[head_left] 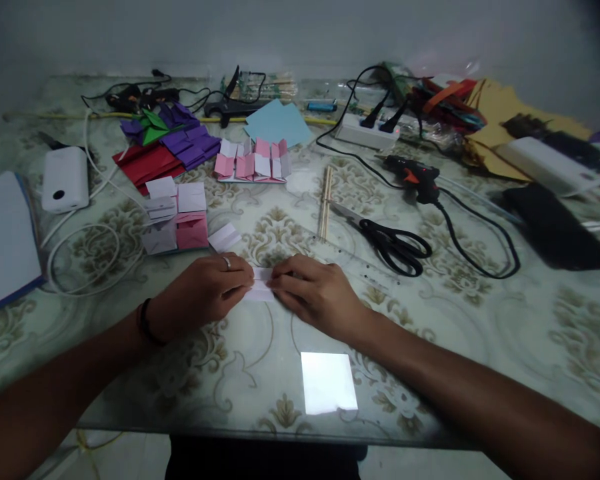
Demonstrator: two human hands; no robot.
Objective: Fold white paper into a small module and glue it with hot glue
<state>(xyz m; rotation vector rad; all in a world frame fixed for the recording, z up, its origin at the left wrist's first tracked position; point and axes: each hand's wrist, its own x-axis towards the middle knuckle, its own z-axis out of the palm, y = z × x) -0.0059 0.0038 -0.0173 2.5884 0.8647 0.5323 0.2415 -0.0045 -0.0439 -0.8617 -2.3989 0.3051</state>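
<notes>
My left hand (pixel 205 290) and my right hand (pixel 315 293) press down together on a small pale pink piece of paper (pixel 261 285) lying on the patterned table top (pixel 480 333). Fingers of both hands pinch and flatten it, and most of the paper is hidden under them. A ring shows on my left hand and a dark band on that wrist. A bright white square of paper (pixel 329 382) lies near the table's front edge, just below my hands.
Folded pink and white paper units (pixel 177 217) sit left of my hands; more pink ones (pixel 254 162), purple ones (pixel 190 140) and red sheets (pixel 147 163) lie behind. Black scissors (pixel 387 241), a clear ruler (pixel 350 260), wooden sticks (pixel 325 202), a glue gun (pixel 415 179), a power strip (pixel 365 131) and cables lie to the right.
</notes>
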